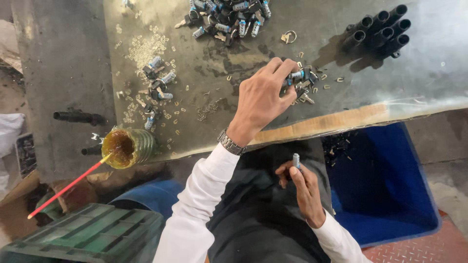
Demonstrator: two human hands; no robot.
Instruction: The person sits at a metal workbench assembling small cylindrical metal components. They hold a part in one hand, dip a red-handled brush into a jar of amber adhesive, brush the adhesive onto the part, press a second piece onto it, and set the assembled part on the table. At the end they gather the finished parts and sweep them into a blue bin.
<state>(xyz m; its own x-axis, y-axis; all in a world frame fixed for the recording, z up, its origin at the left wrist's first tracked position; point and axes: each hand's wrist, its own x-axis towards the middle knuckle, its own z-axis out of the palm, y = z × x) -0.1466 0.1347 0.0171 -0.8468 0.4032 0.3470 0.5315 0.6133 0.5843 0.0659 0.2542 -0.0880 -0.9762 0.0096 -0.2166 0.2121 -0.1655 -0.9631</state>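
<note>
White sleeves cover both arms of the person, and dark cloth on the lap fills the bottom of the head view. Low over the lap, the right hand has its fingers closed around a small silver lock cylinder, which stands upright out of the fingertips. Higher up, the left hand, with a metal wristwatch on the wrist, reaches over the edge of the worn grey metal worktable. Its fingertips are bent down and pinch into a small heap of silver and black lock parts; which single piece they hold is not possible to tell.

At the far edge of the table lies a bigger pile of lock cylinders and keys. A bundle of black tubes lies at the upper right. Small brass-coloured clips are scattered at the left, near some loose cylinders. A ribbed clear jar of amber grease with a red stick in it stands at the near edge of the table. A blue plastic bin is beside the right hand, and a green plastic crate is at the lower left.
</note>
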